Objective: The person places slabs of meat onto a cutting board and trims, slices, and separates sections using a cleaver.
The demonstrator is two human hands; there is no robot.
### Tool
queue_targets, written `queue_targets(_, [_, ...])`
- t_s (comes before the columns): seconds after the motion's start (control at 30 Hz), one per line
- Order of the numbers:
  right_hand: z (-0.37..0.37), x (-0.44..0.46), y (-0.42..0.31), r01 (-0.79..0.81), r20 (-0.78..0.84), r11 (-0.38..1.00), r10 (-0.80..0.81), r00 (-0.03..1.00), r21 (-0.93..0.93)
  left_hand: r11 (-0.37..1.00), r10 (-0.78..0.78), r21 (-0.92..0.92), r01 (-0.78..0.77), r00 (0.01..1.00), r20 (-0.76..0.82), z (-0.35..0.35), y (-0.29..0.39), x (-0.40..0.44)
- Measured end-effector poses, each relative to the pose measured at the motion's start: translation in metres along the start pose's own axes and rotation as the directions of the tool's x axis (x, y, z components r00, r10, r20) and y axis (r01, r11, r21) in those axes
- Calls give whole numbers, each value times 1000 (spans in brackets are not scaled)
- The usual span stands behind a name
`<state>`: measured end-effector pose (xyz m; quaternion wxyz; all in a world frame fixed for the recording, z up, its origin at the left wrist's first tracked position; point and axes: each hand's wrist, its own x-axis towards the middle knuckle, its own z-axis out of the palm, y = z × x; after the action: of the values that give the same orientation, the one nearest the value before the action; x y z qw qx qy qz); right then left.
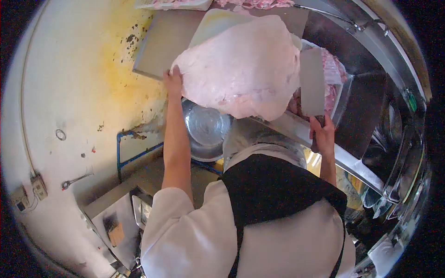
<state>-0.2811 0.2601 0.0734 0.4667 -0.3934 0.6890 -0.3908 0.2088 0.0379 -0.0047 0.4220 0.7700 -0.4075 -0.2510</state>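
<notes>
A large pale slab of meat, possibly pork with its skin or fat side up (241,65), lies across a light cutting board (211,28). My left hand (174,82) grips its left edge, with the thumb on top and the other fingers partly hidden. In my right hand (323,132) is a cleaver (312,81), held by its dark handle. Its broad grey blade points away from me, just right of the slab, and the flat of the blade faces up. I cannot tell whether blade and slab touch.
Beyond the cleaver, a white tray (342,98) holds pink meat pieces (331,69) in the sink area. A round metal bowl (207,127) sits below the slab's near edge. More meat (259,3) lies at the back. The stained wall (92,69) bounds the left side.
</notes>
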Motion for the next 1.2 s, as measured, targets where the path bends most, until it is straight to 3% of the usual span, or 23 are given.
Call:
queue_targets(0.03, [-2,2,2,21,-4,1000,-21,1000,1,993,-121,11,120,993,12,-7,24,-19])
queue_targets(0.13, [0,0,-7,-12,-56,1000,12,998,6,934,79,356,-28,989,-129,-12,13,-31])
queue_targets(0.23, [-3,5,-6,-60,-45,998,61,997,24,985,-55,160,65,996,-70,-20,19,-49])
queue_targets(0.33, [-5,15,-4,-93,-29,996,93,995,8,975,-218,-2,220,969,113,-28,44,-65])
queue_targets(0.43, [-5,31,6,-30,9,999,30,1000,-14,987,-124,-66,144,961,249,-25,41,-65])
queue_targets(0.53, [-3,41,3,-81,-14,995,80,997,-50,942,-206,-198,271,932,299,-21,49,-67])
queue_targets(0.63, [-4,48,-13,-122,14,981,125,992,-149,669,-240,-592,449,885,400,-8,52,-47])
queue_targets(0.73, [2,38,-27,-156,-4,979,157,988,-134,531,-314,-639,556,830,461,-3,78,1])
queue_targets(0.83, [5,30,-20,-113,24,994,113,993,2,730,-106,-583,357,901,420,5,134,50])
queue_targets(0.9, [10,20,-31,-139,9,990,139,990,11,815,145,-573,82,929,339,23,169,81])
queue_targets(0.97, [16,13,-34,-168,11,986,167,986,19,822,87,-549,149,921,381,45,204,117])
queue_targets(1.03, [22,3,-29,-204,27,979,203,979,20,821,356,-559,-116,869,343,55,261,105])
queue_targets(1.13, [42,-10,-42,-235,13,965,235,972,113,828,533,-390,-404,783,320,93,283,138])
queue_targets(1.2, [54,-19,-37,-251,-7,933,262,965,257,811,528,29,-584,754,391,107,286,135])
